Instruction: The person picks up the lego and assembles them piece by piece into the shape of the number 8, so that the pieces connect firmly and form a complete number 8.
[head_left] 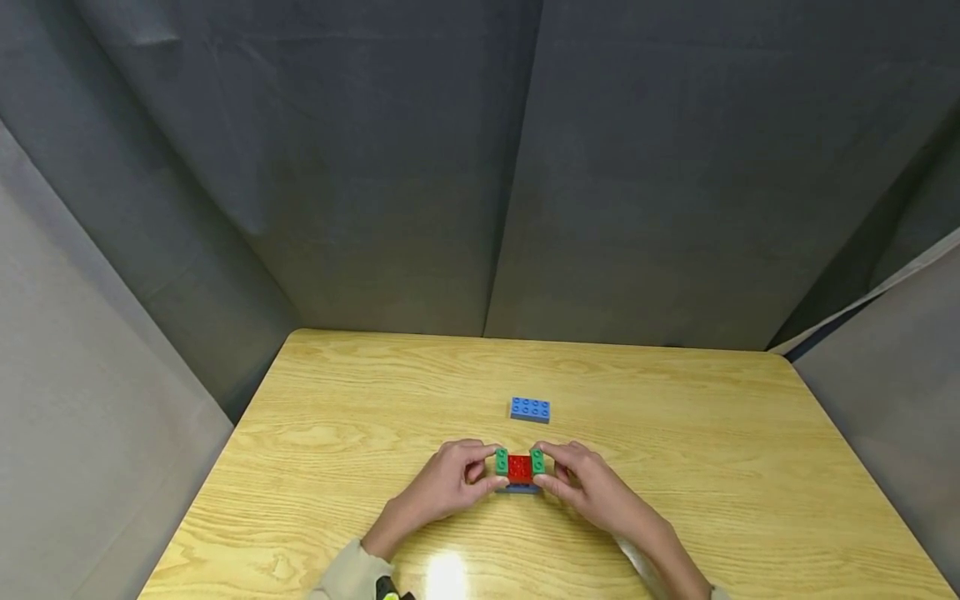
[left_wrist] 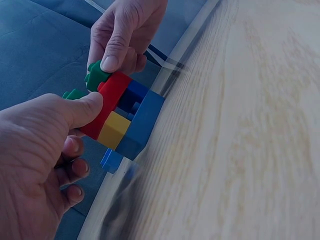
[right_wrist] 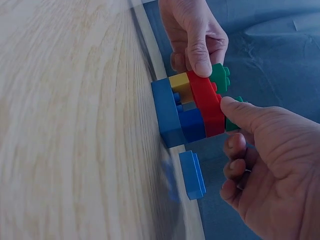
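A small tower of toy building bricks stands on the table between both hands. Its base is a blue brick (left_wrist: pixel 141 127); a yellow brick (left_wrist: pixel 114 129) and a dark blue brick (right_wrist: pixel 193 125) sit on that with a gap between them. Across these lies a red brick (head_left: pixel 519 469), topped at its ends by a left green brick (head_left: pixel 502 462) and a right green brick (head_left: pixel 537 461). My left hand (head_left: pixel 453 479) pinches the left green brick between thumb and finger. On the other side, my right hand (head_left: pixel 592 487) pinches the right green brick, its thumb also near the red one.
A loose blue brick (head_left: pixel 530 409) lies studs up on the wooden table (head_left: pixel 337 400), beyond the tower. Dark grey curtains (head_left: pixel 375 183) hang behind the table, with lighter panels at left and right.
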